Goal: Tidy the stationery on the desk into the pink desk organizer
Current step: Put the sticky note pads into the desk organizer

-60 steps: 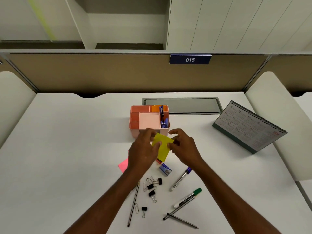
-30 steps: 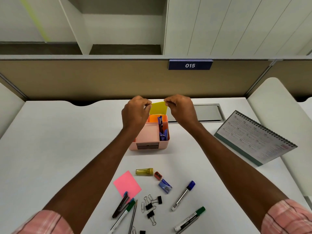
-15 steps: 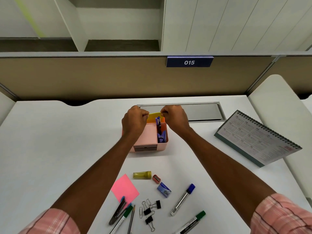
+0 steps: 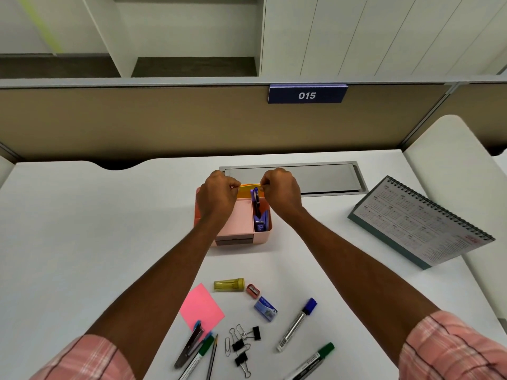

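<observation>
At organizer rear | yellow note btwn L hand, R hand | fingers pinch ends

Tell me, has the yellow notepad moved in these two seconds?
Yes: the yellow notepad went from in front of the pink organizer down into its rear slot.

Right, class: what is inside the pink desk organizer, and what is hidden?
Right slot of the pink desk organizer: an upright blue pen and a purple item. Back slot: yellow notes, pinched by left hand and right hand. The left hand hides the left compartments.
</observation>
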The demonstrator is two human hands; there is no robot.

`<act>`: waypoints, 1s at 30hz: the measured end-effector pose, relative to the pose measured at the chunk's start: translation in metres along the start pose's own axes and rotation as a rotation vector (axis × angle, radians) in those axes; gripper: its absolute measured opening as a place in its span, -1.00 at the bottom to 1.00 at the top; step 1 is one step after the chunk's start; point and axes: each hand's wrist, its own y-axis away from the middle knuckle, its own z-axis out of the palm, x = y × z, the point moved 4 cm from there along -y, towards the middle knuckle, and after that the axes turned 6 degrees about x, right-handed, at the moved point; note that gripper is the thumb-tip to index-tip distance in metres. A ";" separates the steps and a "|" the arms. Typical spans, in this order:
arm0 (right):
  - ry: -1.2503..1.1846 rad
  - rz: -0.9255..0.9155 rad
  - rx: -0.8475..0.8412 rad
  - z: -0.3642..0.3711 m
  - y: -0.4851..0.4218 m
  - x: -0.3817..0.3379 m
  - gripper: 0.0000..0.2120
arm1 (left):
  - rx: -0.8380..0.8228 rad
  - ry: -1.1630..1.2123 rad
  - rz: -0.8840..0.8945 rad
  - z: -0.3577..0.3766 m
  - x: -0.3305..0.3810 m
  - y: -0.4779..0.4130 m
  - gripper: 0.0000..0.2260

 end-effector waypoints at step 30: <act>-0.481 0.135 -0.059 0.022 0.238 -0.007 -0.84 | -0.085 0.141 -0.111 -0.033 -0.067 0.198 -0.80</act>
